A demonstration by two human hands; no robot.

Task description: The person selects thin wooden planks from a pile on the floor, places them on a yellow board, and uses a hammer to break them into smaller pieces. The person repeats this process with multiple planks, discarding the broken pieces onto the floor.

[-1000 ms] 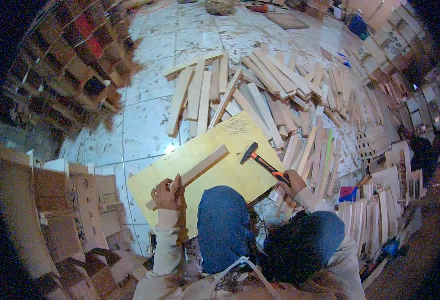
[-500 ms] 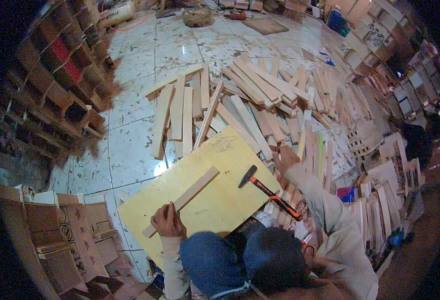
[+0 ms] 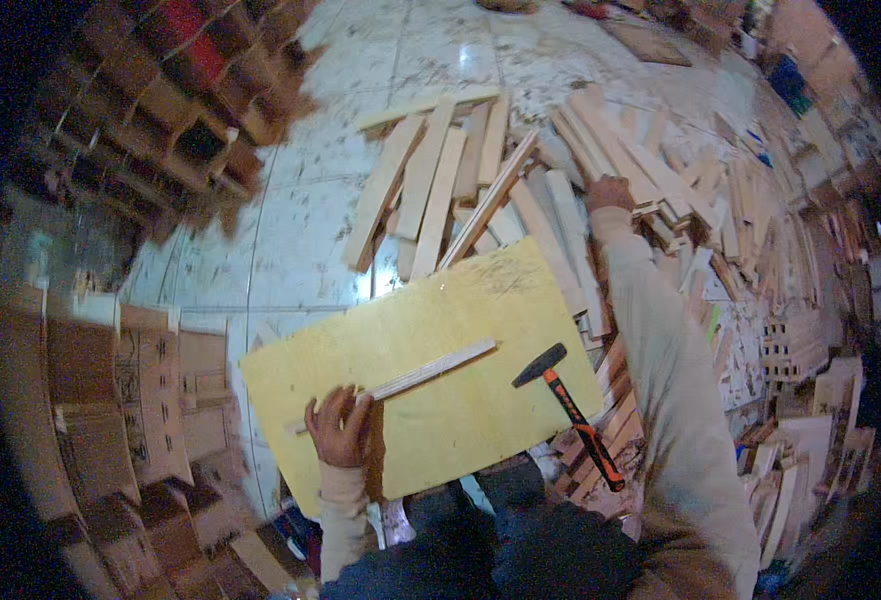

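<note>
On the yellow board (image 3: 430,430), my left hand (image 3: 340,425) grips one end of a narrow wooden slat (image 3: 440,370), which stands on its thin edge. My right hand (image 3: 610,192) is stretched far forward over the pile, its fingers bent over the near end of a light wooden slat (image 3: 582,145); blur hides the exact hold. A hammer (image 3: 575,415) with a dark head and a black-and-orange handle lies on the board's right side. Its handle sticks out past the board's edge, and neither hand touches it.
Many loose slats (image 3: 425,190) lie heaped on the white tiled floor (image 3: 290,220) beyond the board. Cardboard boxes (image 3: 150,380) stand at the left, below brown compartments (image 3: 175,120). More wood pieces (image 3: 780,480) are stacked at the right. My dark-clothed knees border the board's near edge.
My right hand has moved forward from beside the board onto the pile. In my left hand the slat has turned from its flat face onto its edge. The whole view has shifted and tilted.
</note>
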